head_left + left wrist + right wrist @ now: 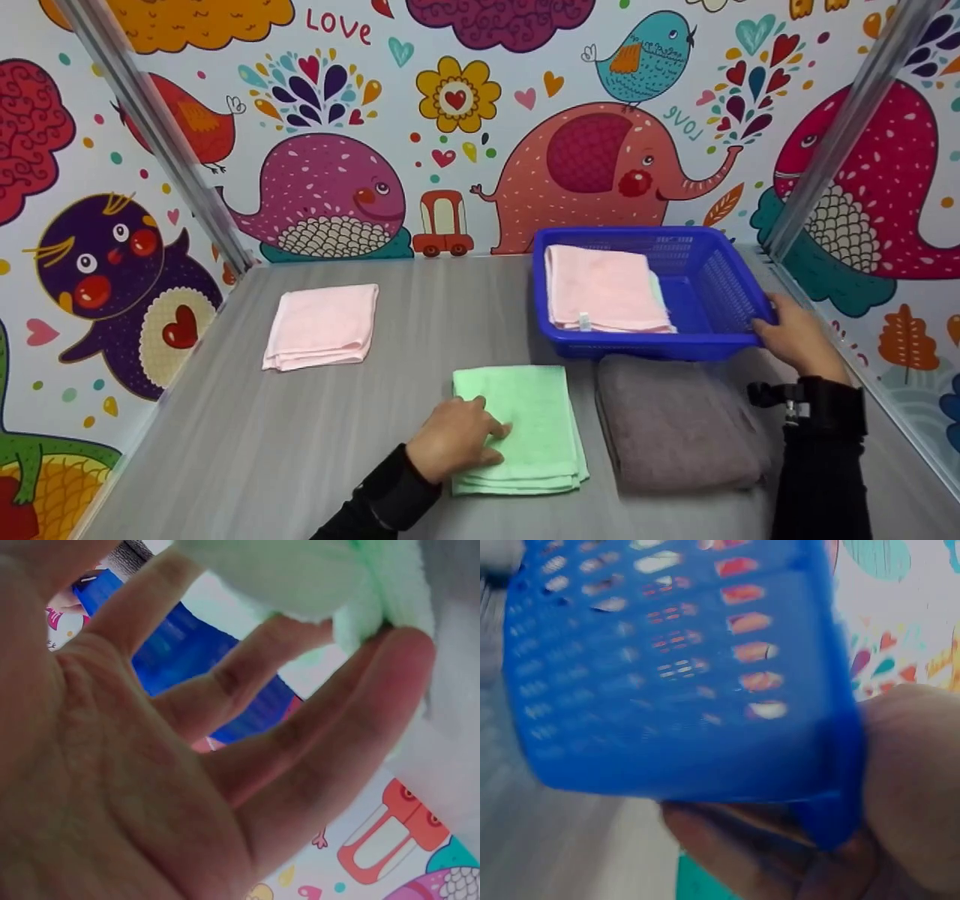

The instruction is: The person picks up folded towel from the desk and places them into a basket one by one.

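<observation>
In the lower centre of the frame lies a folded, pale green towel [536, 427] of soft cloth, its layered edges showing; the left hand [454, 439] rests on its left side, fingers loosely spread and slightly bent rather than closed round the cloth. Right of centre stands a rectangular blue plastic basket [645, 345] with perforated walls; the right hand [802, 337] grips its right end, thumb at the rim and fingers underneath. Inside, on the left, lies a folded, pale pink towel [600, 285] with a small white tag; a pale edge peeking out beneath it is probably another cloth, though mostly hidden. A thick, plush grey-brown towel [682, 427] lies folded at lower right, just in front of the basket. A second folded pink towel [322, 326] lies left of centre on the grey, faintly streaked table [420, 322]. The right wrist view is blurred, and the frame cuts off both black sleeves.
</observation>
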`<state>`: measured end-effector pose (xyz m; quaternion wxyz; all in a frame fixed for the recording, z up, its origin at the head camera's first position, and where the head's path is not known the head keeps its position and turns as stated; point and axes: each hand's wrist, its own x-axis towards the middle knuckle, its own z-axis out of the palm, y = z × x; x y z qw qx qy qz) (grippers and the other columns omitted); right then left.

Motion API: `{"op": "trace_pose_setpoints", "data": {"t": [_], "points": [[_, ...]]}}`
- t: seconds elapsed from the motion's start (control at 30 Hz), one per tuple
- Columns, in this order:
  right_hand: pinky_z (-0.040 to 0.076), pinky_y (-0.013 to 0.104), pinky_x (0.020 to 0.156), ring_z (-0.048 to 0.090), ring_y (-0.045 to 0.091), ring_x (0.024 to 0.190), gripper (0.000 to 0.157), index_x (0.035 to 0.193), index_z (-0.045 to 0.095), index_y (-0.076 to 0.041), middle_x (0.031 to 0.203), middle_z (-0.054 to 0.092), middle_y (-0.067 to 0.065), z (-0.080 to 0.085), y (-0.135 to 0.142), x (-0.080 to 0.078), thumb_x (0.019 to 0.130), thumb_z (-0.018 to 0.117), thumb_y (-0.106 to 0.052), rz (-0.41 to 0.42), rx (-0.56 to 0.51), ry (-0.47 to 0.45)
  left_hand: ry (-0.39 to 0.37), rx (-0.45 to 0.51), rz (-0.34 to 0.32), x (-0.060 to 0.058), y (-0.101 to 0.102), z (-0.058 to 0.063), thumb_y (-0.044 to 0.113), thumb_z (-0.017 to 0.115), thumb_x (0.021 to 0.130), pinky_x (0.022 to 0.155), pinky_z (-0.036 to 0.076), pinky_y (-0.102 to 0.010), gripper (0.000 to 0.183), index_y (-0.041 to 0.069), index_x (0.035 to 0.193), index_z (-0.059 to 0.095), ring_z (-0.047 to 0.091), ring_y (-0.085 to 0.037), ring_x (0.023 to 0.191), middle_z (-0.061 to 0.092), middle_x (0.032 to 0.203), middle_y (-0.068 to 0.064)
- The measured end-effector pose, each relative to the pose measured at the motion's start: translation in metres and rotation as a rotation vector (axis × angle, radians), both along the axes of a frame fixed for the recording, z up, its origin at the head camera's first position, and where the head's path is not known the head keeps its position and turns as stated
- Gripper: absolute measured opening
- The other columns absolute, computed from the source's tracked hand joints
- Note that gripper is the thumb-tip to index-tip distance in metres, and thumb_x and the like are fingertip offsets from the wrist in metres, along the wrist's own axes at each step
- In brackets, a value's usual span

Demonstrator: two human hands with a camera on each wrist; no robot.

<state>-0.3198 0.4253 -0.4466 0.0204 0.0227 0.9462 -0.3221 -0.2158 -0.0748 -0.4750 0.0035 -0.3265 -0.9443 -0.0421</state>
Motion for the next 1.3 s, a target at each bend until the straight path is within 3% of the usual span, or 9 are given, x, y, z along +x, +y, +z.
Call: {"op": "trace_pose_setpoints", "data": {"t": [0.13,0.47,0.63,0.8,0.97,1.3], "points": [[0.039,0.073,0.106,0.048,0.063,0.129,0.066,0.154,0.021,0.020,0.143,0.040,0.051,0.006,-0.026,-0.004,0.105,0.050,-0.015,0.107,0.047,0.021,-0.018,-0.013,0.012,-0.001,0.001,0.001,0.042,0.087,0.078,0.064,0.053,-0.034,0.039,0.033,0.115,0.081,0.064,-0.022,0.077,0.072,0.094,-0.006],[0.055,0.061,0.092,0.072,0.042,0.097,0.063,0.151,0.033,0.018,0.130,0.057,0.044,0.008,-0.093,-0.010,0.104,0.055,-0.018,0.186,0.130,0.082,0.010,-0.013,-0.007,0.000,0.002,0.000,0.041,0.086,0.078,0.069,0.055,-0.035,0.038,0.034,0.115,0.081,0.067,-0.022,0.082,0.075,0.098,-0.007],[0.050,0.064,0.097,0.068,0.048,0.109,0.059,0.148,0.042,0.015,0.128,0.062,0.040,0.005,-0.118,-0.009,0.103,0.058,-0.020,0.229,0.171,0.154,0.011,-0.009,-0.018,0.000,0.001,0.000,0.041,0.087,0.078,0.064,0.054,-0.032,0.039,0.033,0.115,0.080,0.063,-0.019,0.077,0.071,0.090,-0.004],[0.051,0.065,0.095,0.068,0.047,0.109,0.053,0.144,0.048,0.012,0.122,0.067,0.035,0.000,-0.137,-0.008,0.104,0.058,-0.021,0.268,0.169,0.204,-0.041,0.008,-0.012,0.000,0.001,0.002,0.038,0.087,0.079,0.073,0.056,-0.035,0.039,0.030,0.116,0.080,0.064,-0.020,0.081,0.072,0.093,-0.006],[0.054,0.063,0.093,0.071,0.041,0.104,0.053,0.144,0.051,0.008,0.118,0.071,0.030,-0.003,-0.151,-0.007,0.105,0.059,-0.027,0.283,0.156,0.200,-0.057,0.005,-0.008,0.000,0.001,0.001,0.038,0.086,0.079,0.078,0.057,-0.036,0.040,0.030,0.118,0.080,0.066,-0.020,0.084,0.073,0.096,-0.006],[0.053,0.065,0.096,0.069,0.047,0.111,0.056,0.147,0.047,0.009,0.125,0.068,0.033,-0.003,-0.167,-0.002,0.106,0.057,-0.029,0.294,0.169,0.196,-0.065,-0.040,-0.031,-0.002,0.001,0.004,0.039,0.085,0.081,0.086,0.057,-0.038,0.041,0.030,0.121,0.078,0.067,-0.020,0.091,0.076,0.101,-0.004]]}}
